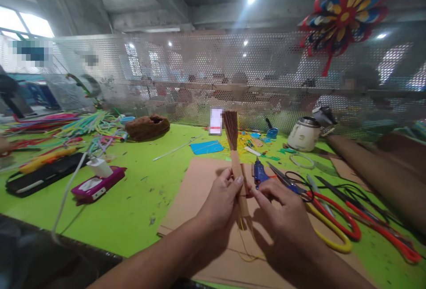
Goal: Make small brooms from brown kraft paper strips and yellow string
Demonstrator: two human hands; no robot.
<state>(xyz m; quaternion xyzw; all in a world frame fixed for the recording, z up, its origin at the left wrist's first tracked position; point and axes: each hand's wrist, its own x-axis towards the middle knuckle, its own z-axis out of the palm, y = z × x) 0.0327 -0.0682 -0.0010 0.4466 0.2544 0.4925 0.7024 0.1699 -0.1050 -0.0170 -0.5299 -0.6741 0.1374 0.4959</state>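
A brush-like bundle (pixel 232 131) of thin brown strands stands upright above a light brown paper-like strip (pixel 236 161) wrapped round its lower part. My left hand (pixel 221 196) is closed round this wrapped handle, thumb on its front. At the handle's right side, the fingers of my right hand (pixel 282 205) are pinched together near a narrow brown piece; whether they grip it is too small to tell. Thin yellow strings (pixel 248 258) hang below the handle onto brown cardboard (pixel 199 182). Just behind my right hand lies a blue glue gun (pixel 259 173).
Scissors with red handles (pixel 353 227) and yellow handles (pixel 333 236) lie at the right. A purple power strip (pixel 111 184) with a white plug, a black case and coloured strands are left. Behind are a blue sheet (pixel 206 147), phone, white pot (pixel 303 134) and perforated screen.
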